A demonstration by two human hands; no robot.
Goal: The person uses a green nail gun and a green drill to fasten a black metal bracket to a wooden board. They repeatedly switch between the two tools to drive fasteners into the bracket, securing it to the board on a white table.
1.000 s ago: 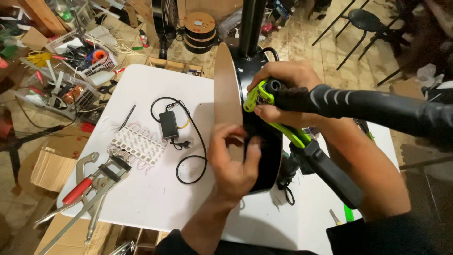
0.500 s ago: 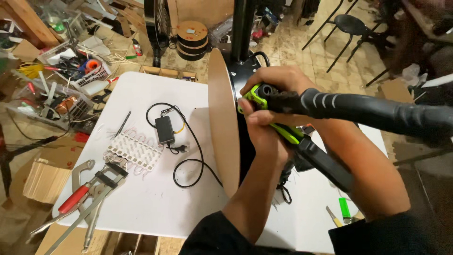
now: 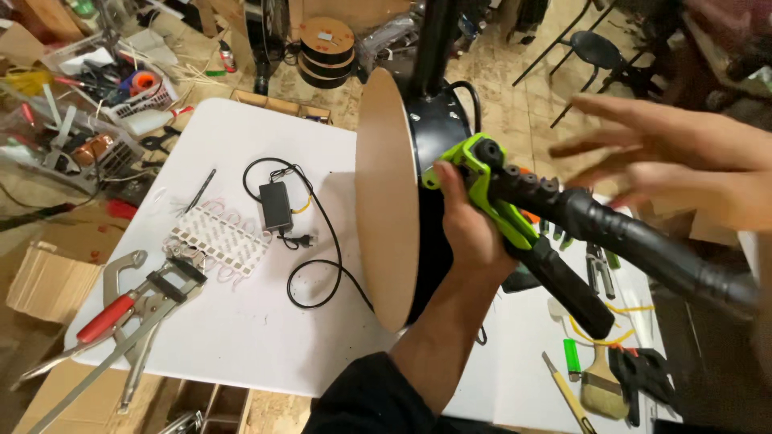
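A round panel stands on edge on the white table point(image 3: 241, 329). Its brown backing point(image 3: 386, 201) faces left and its black rim point(image 3: 438, 133) faces right. My left hand point(image 3: 470, 241) reaches up from below and grips a green and black power tool point(image 3: 494, 197) held against the black rim. A thick black ribbed hose point(image 3: 643, 241) runs from the tool to the right. My right hand point(image 3: 651, 149) hovers blurred above the hose, fingers spread, holding nothing.
On the table lie a black power adapter with cable point(image 3: 276, 205), a strip of white light modules point(image 3: 217, 237), a red-handled locking clamp point(image 3: 129, 309), a brush point(image 3: 603, 386) and a green lighter point(image 3: 571, 358). Tool baskets point(image 3: 121, 84), wire spools point(image 3: 326, 48) and a chair point(image 3: 595, 52) crowd the floor.
My left hand left the panel's lower edge and took hold of the green tool. My right hand let go of the tool and lifted away to the right, open.
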